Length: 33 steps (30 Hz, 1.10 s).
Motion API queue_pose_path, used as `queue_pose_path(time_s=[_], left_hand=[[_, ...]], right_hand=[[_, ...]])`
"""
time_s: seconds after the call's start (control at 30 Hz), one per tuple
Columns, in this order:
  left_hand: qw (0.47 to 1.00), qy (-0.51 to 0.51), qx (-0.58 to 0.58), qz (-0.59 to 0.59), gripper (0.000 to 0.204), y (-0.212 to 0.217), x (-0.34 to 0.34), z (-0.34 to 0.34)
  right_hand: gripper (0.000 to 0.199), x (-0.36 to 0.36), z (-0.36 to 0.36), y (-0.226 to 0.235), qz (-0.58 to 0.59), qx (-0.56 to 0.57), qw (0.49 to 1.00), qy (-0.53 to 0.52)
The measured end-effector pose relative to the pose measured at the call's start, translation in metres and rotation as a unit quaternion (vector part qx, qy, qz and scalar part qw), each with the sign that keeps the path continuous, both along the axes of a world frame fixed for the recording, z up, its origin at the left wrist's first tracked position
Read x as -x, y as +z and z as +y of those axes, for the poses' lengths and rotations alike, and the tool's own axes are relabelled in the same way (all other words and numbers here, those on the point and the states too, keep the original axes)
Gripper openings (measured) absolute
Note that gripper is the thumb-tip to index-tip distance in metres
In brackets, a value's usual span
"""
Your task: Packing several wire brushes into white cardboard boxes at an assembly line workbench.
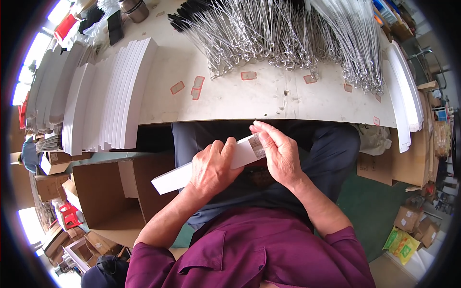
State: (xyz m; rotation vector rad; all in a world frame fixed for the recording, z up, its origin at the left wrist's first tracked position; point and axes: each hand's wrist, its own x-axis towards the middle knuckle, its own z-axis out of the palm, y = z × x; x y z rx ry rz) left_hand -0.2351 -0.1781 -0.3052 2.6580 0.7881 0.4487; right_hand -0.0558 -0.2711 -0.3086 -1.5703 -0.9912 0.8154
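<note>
**Both hands on a long white box above your lap**

Your left hand (211,168) wraps around the middle of a long white box (175,176), fingers curled over its upper edge and thumb underneath, so the grip is closed on it; your right hand (278,153) meets the box at its right end, where a small printed label shows, with thumb and forefinger pinched on that end and the other fingers folded behind; the box lies tilted, its left end lower and pointing toward an open brown carton (108,192) that stands on the floor at your left, its right end higher and just below the table edge (288,117); it sits above your lap, over dark trousers, and touches nothing but your two hands

On the pale tabletop, well apart from your hands, a wide heap of wire brushes (269,43) with looped metal ends spreads across the far side; stacks of flat white boxes (120,91) lean in rows at the left of the table, and more white pieces (403,91) lie along its right edge; small red-framed stickers (197,87) dot the bare surface between; more cardboard cartons (408,163) crowd the floor at your right, with yellow-green packets (401,242) lower down
</note>
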Motion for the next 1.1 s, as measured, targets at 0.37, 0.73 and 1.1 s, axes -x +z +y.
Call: queue_pose_path(time_s=[0.37, 0.73, 1.1], left_hand=[[0.997, 0.047, 0.054, 0.0, 0.064, 0.005, 0.001, 0.003], [0.993, 0.053, 0.101, 0.02, 0.066, 0.006, -0.001, 0.0], [0.991, 0.05, 0.123, -0.001, 0.069, 0.008, -0.001, -0.002]], right_hand=[[0.049, 0.002, -0.019, -0.004, -0.176, -0.066, 0.982, 0.005], [0.053, 0.011, -0.02, -0.002, -0.237, -0.074, 0.966, 0.071], [0.04, -0.014, -0.021, 0.012, 0.024, 0.033, 0.981, 0.189]])
